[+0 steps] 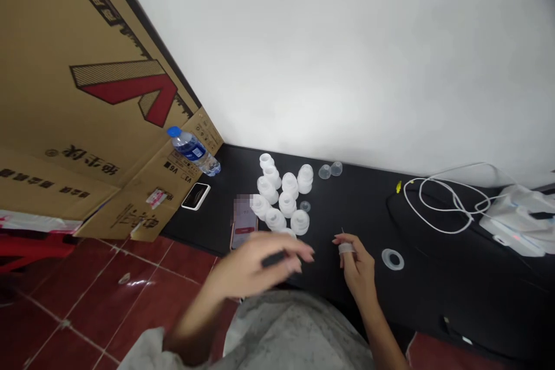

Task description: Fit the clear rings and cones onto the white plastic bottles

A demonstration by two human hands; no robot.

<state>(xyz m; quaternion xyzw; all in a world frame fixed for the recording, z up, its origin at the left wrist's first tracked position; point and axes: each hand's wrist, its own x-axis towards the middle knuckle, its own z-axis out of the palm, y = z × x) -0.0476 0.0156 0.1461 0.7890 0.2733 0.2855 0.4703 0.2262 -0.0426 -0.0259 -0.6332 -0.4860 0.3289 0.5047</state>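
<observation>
My left hand point(260, 263), slightly blurred, hovers at the table's front edge with thumb and fingers apart and nothing between them. In my right hand point(359, 272), the fingers are closed around a small translucent plastic piece point(346, 248); its full shape is partly covered. Beyond my left hand stand several white, stepped plastic cups point(300, 222) in a loose cluster. A small clear disc point(305, 206) lies beside them. Two clear dome-shaped caps point(325, 171) sit near the wall. To the right of my right hand lies a flat translucent ring point(392, 259).
A phone point(243, 225) lies left of the cups on the black table point(347, 205). Farther left are a white-framed device point(196, 196), a water bottle point(195, 150) and a large cardboard box point(108, 144). A white cable point(433, 222) and a plastic bag point(520, 219) occupy the right.
</observation>
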